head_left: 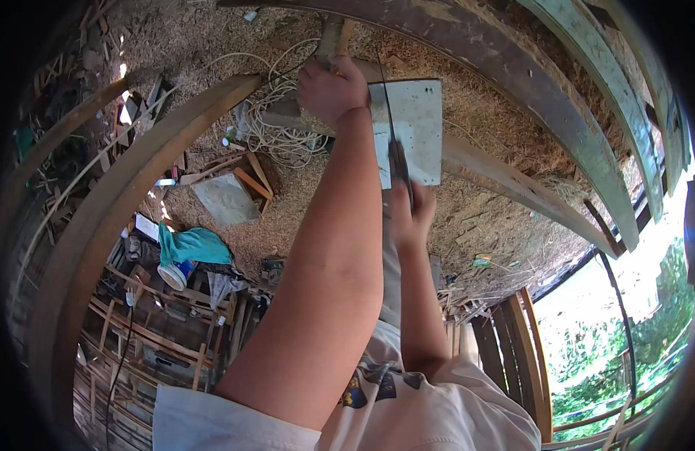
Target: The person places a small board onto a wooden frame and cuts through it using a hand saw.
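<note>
Your floor (468,225) has lots of little wood bits on it. Left of the top middle, a pale cord (291,154) lies in messy loops. Below it, you have a flat gray piece (223,199).

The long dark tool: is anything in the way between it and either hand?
Nothing visible is in the way. The right hand grips the long dark tool at its near end. Between the tool's far part and the left hand, only the pale board shows, apparently lying beneath them.
</note>
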The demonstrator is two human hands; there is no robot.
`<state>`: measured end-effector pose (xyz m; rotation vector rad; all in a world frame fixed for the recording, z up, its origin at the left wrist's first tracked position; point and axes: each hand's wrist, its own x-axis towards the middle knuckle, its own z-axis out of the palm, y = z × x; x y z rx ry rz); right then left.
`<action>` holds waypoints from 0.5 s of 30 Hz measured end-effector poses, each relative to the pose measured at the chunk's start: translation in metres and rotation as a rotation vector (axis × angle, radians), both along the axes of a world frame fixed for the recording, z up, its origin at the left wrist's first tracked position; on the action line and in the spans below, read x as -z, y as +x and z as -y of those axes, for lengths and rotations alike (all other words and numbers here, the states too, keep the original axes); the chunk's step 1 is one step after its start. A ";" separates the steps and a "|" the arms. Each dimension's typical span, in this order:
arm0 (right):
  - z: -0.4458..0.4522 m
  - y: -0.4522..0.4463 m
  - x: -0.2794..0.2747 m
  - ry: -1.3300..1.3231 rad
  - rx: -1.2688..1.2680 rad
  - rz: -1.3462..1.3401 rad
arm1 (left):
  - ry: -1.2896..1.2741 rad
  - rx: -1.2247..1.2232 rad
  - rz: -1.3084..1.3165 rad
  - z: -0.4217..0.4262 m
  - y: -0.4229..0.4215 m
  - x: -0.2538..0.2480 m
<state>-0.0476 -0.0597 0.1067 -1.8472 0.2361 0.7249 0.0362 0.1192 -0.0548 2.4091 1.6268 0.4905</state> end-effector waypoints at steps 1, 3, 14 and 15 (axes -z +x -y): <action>0.018 -0.020 -0.015 -0.001 -0.020 0.051 | 0.007 0.004 0.003 0.000 -0.001 0.001; 0.033 -0.028 -0.032 0.033 -0.003 0.000 | 0.010 0.006 0.006 -0.001 -0.002 0.003; 0.032 -0.043 -0.032 0.034 0.030 -0.001 | -0.113 -0.014 -0.064 0.000 -0.001 -0.005; 0.028 -0.039 -0.032 0.033 0.030 -0.006 | -0.114 -0.015 -0.069 -0.001 -0.002 -0.005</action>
